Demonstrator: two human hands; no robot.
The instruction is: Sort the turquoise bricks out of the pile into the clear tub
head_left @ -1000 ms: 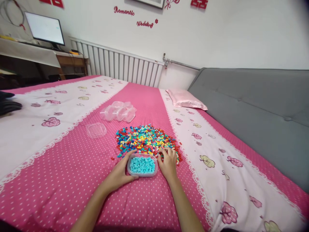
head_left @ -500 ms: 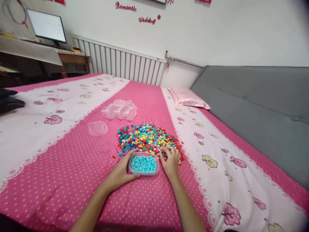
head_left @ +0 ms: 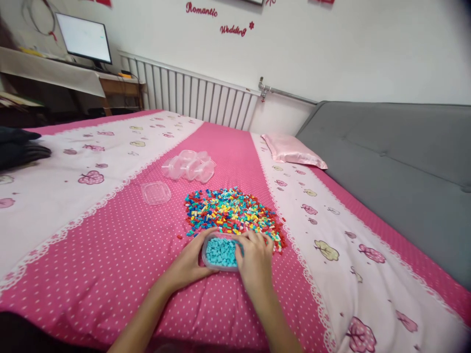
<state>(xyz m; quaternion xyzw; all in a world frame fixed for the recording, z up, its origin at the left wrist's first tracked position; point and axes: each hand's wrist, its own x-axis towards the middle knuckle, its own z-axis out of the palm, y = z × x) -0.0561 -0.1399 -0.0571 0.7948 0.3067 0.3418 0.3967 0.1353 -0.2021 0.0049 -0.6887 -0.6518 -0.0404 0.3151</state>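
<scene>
In the head view, the left hand (head_left: 189, 263) is clamped around the left end of the clear tub (head_left: 223, 269), at the near edge of the mixed brick pile (head_left: 232, 211). The right hand (head_left: 256, 257) has just shifted from the pile to the tub's right end, its thumb over the light-blue bricks (head_left: 220, 252) inside. That suggests picking has given way to adding; whether its fingers pinch a brick, I cannot tell.

On the wall (head_left: 331, 54) I read red "Romantic" (head_left: 201, 10) and, lower, "Wedding" (head_left: 233, 31); marks on the monitor (head_left: 84, 38) are too small.
</scene>
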